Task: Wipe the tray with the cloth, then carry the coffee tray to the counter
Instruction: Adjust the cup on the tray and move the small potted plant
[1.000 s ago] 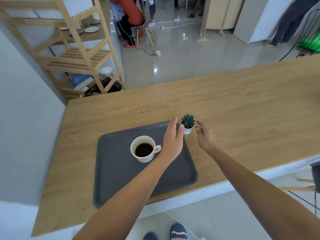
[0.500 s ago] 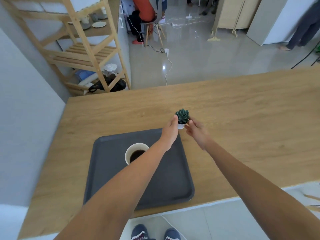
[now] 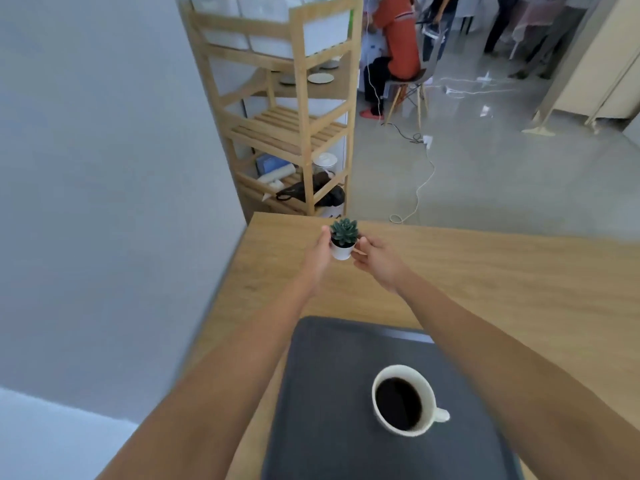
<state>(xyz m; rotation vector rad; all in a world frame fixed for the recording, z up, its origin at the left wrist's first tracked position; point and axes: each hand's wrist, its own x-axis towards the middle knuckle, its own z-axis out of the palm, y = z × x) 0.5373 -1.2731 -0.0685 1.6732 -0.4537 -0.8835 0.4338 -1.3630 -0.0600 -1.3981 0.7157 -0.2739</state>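
Both hands, left hand (image 3: 320, 252) and right hand (image 3: 375, 261), have their fingers closed around the small potted succulent (image 3: 343, 239) near the table's (image 3: 485, 271) far left corner. The tray (image 3: 329, 393) (coffee cup (image 3: 403, 400) aboard) sits by the near edge; no cloth shows. Wiping around the full cup risks spilling.

Grey wall (image 3: 104, 168), wooden shelf rack (image 3: 294, 116), glossy floor (image 3: 502, 174)

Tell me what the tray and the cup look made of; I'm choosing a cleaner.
The tray looks like dark grey plastic, matte and faintly textured, with no glare; it could be coated. The cup looks like glazed white ceramic: a thick smooth rim with a soft sheen, holding black coffee.
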